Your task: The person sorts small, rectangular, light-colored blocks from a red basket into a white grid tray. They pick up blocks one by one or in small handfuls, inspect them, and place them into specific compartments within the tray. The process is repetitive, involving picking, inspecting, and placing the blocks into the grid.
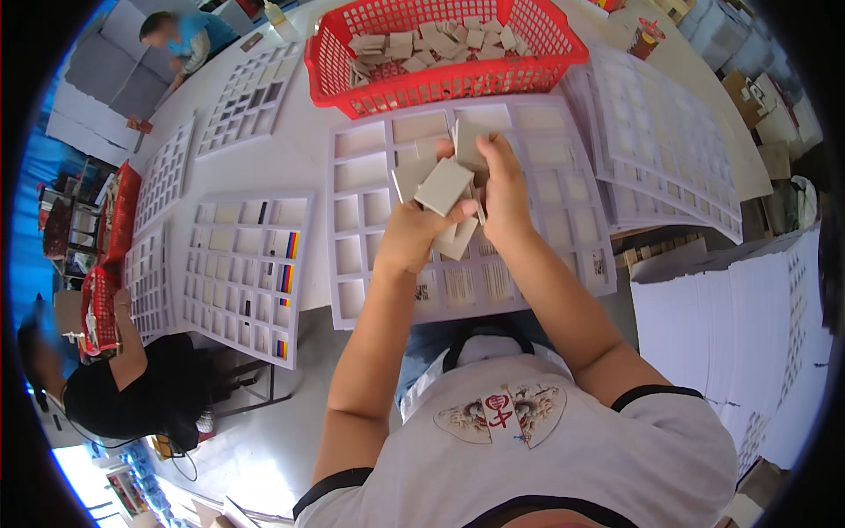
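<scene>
Both hands loaded. Left hand is part-closed on a loose fan of grey tiles, thumb bent across the lower edge of the top one; its other fingers are mostly hidden under the bunch. Right hand is curled in from the right side, digits against the upper tile; finger wrap behind it can't be made out.

Bunch sits above the upper middle of a pale compartment tray, near side of the red basket. Can't tell if any tile touches the tray.

Orientation: top tile is a flat rectangle, broad face to camera, long axis lower-left to upper-right. Upper tile stands more on end, far end toward the basket. Rest splay at mixed angles, one edge out to the left, a lower one toward the person. More loose tiles heaped in the basket.
</scene>
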`<state>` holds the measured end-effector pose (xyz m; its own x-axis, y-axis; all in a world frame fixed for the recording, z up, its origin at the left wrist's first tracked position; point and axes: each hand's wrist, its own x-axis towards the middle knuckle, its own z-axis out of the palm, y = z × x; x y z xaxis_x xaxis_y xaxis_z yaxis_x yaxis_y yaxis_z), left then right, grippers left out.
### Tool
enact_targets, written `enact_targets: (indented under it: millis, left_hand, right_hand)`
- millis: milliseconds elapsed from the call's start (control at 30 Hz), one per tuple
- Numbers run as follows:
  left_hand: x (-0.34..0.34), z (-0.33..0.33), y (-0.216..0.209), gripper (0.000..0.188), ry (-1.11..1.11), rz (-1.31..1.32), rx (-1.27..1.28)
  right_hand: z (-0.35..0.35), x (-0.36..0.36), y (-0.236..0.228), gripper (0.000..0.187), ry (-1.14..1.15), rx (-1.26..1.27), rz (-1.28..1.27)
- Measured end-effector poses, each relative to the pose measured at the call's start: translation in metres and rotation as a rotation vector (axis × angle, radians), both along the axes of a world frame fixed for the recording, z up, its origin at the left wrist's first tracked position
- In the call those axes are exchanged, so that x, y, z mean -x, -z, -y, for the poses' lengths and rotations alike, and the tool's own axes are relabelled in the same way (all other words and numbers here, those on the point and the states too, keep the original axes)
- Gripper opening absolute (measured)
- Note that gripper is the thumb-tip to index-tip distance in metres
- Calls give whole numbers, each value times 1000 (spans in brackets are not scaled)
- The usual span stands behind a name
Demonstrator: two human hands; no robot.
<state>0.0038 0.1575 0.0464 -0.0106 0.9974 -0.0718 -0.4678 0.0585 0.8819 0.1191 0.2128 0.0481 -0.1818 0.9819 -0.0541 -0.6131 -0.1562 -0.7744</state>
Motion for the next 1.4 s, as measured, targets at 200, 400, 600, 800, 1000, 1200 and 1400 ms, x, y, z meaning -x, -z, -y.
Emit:
enact_targets:
  millis: [200,400,600,800,1000,1200,1400]
  left_hand:
    - [-2,-3,1,55,-84,-103,99]
    - [19,-6,-2,41,-233,-2,123]
    - [17,-6,-2,37,-269,25,128]
    - [18,-3,11,43,-270,65,105]
    - [24,0,7,51,-234,51,118]
    - [21,6,0,57,-147,116,16]
    - [29,8,-8,55,-67,-48,39]
  right_hand:
    - [-8,1,11,24,373,-13,89]
    - [-5,-15,12,20,234,-66,303]
    - [20,-4,13,25,292,-661,964]
    - [36,-5,-1,32,409,-935,1281]
    - [32,-17,6,37,511,-1120,1134]
    - [35,-18,12,43,380,-1179,1043]
    - [42,-37,17,42,218,-1225,1046]
